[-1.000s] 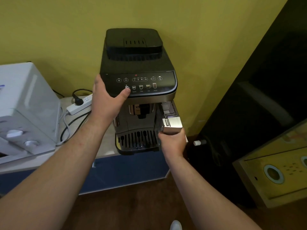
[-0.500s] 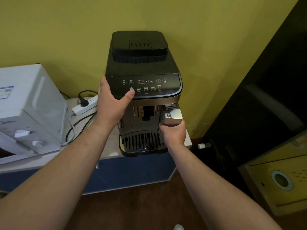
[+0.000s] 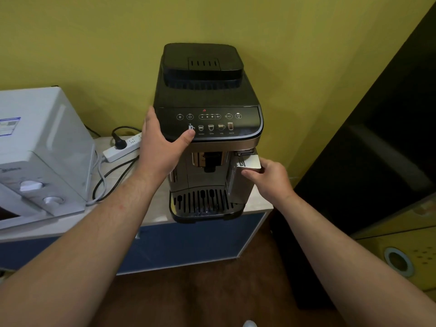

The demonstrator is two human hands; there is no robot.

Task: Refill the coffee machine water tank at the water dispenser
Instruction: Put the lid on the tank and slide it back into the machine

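Observation:
The black and silver coffee machine (image 3: 207,95) stands on a counter against the yellow wall. Its water tank (image 3: 250,161) shows as a silver front panel on the machine's right side, sticking out only slightly. My right hand (image 3: 269,178) pinches this panel, thumb along its lower edge and fingers behind its right side. My left hand (image 3: 160,147) grips the machine's front left corner, with the thumb on the edge of the control panel. No water dispenser is in sight.
A white appliance with two knobs (image 3: 42,147) sits left on the counter (image 3: 262,201), with a white power strip (image 3: 122,148) and cables between it and the machine. A dark cabinet (image 3: 377,138) and a yellow box with a round hole (image 3: 401,251) stand right.
The tank, which stuck well out of the machine a second ago, has slid back in almost flush under my right hand. My left hand has stayed on the machine.

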